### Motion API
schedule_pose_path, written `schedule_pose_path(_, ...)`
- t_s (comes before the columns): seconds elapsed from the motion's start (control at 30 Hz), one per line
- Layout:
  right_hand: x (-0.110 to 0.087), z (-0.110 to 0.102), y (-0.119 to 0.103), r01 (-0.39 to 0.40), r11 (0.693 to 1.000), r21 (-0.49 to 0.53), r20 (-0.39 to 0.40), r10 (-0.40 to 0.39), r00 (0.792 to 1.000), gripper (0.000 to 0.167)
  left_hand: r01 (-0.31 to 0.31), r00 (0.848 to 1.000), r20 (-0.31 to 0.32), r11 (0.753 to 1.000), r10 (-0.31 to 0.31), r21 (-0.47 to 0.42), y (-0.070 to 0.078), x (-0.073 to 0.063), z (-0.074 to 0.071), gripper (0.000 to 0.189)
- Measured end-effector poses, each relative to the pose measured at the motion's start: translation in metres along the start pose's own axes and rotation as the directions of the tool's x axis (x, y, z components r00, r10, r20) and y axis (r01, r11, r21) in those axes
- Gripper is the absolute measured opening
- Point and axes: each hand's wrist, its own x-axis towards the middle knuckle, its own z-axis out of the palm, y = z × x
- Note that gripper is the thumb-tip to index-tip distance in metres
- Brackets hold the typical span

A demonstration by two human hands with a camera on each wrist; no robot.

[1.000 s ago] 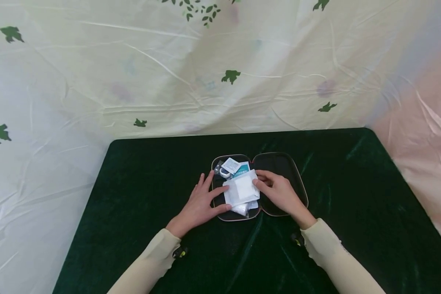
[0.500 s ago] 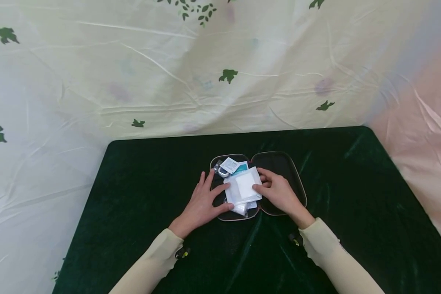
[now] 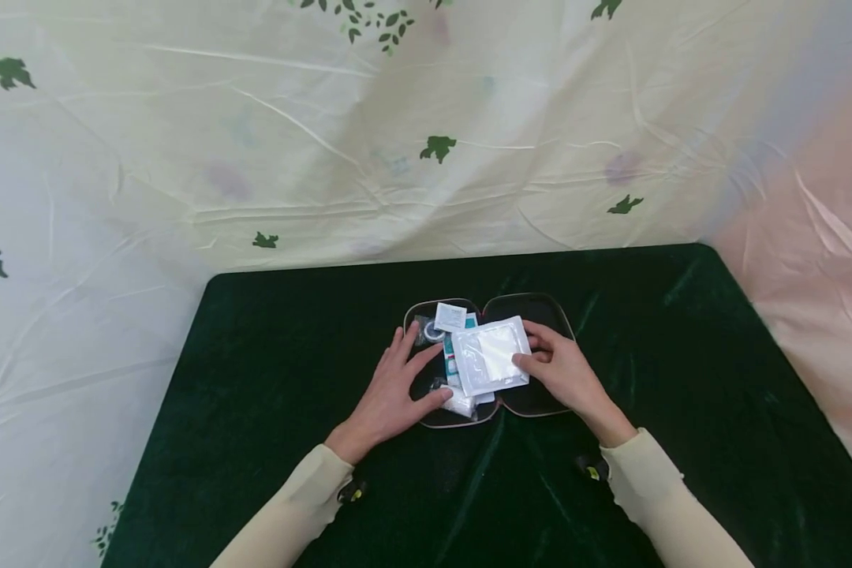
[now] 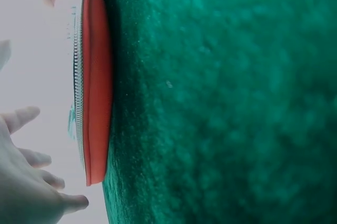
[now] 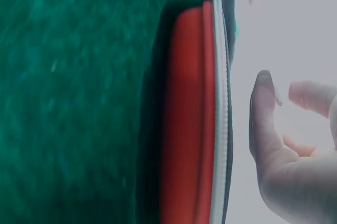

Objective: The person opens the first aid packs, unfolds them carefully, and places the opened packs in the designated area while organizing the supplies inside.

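Observation:
My right hand (image 3: 568,371) pinches a flat white square packet (image 3: 490,355) by its right edge, thumb on top. The packet overlaps the middle of an unfolded zip case (image 3: 539,404), black inside; its outside shows red in the left wrist view, where the case (image 4: 97,92) stands edge-on. My left hand (image 3: 390,394) has its fingers spread at the left rim, its thumb over the contents. In the left half lie a small white sachet (image 3: 451,317), a white ring-shaped item (image 3: 433,332), a teal-and-white packet (image 3: 450,364) and a clear-wrapped white bundle (image 3: 457,402).
The case lies on a table covered with dark green velvety cloth (image 3: 291,347). Behind and beside the table hangs a pale curtain (image 3: 326,158) printed with green birds and leaves. A dark wrist device (image 3: 352,491) sits under the left cuff.
My right hand has moved right with the white packet, drawing it partly off the left half and exposing more of the teal-and-white packet. The left hand has stayed nearly in place.

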Motion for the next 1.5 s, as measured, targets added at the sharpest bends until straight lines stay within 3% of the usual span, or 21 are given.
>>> schedule_pose_path(0.27,-0.008,-0.021,0.005,-0.022,0.999,-0.032,-0.063,0.020,0.998,0.066,-0.013,1.000,0.006,1.000,0.013,0.011,-0.002,-0.001,0.002,0.078)
schedule_pose_path(0.67,-0.021,-0.050,0.022,-0.067,0.997,-0.047,-0.116,0.061,0.991,0.069,0.014,1.000,0.008,0.999,-0.014,0.039,-0.002,0.000,0.002,0.085)
schedule_pose_path(0.93,-0.022,-0.063,0.030,-0.103,0.992,-0.077,-0.162,0.090,0.983,0.069,-0.074,0.997,0.031,0.993,0.071,0.092,0.010,0.005,0.002,0.083)
schedule_pose_path(1.07,-0.020,-0.069,0.033,-0.122,0.988,-0.093,-0.182,0.103,0.978,0.069,-0.166,0.985,0.079,0.976,0.156,0.141,0.023,0.012,0.005,0.078)
schedule_pose_path(1.23,-0.018,-0.074,0.037,-0.144,0.983,-0.118,-0.208,0.117,0.971,0.069,-0.278,0.957,0.148,0.939,0.251,0.204,0.035,0.018,0.013,0.078)
schedule_pose_path(1.5,-0.015,-0.083,0.041,-0.131,0.972,-0.193,-0.258,0.079,0.963,0.065,-0.365,0.916,0.278,0.887,0.288,0.284,0.040,0.023,0.022,0.084)
